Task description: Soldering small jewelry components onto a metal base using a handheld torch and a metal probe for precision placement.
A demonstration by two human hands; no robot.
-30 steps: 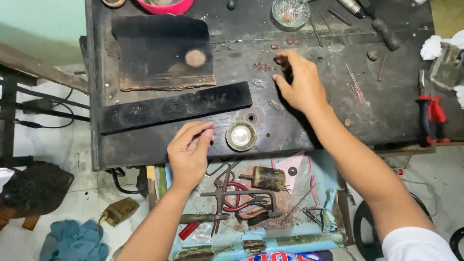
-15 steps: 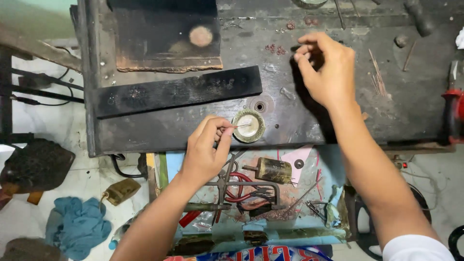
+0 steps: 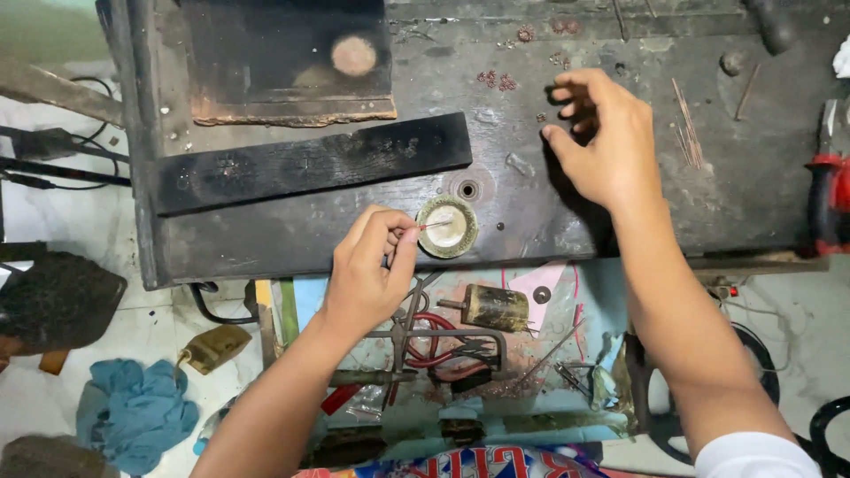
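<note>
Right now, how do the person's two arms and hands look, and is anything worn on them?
Both arms are bare from the wrist up. The left hand and the right hand wear no gloves, and no rings or watch are visible. Only the right arm shows clothing: the edge of a white short sleeve at the upper arm.

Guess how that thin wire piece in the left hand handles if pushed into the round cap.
The thin wire piece looks hair-fine, so it probably bends rather than pushes. Pinched only at the left hand fingertips, it seems very light and easy to drop. The round cap sits loose on the workbench, so it may slide.
</note>
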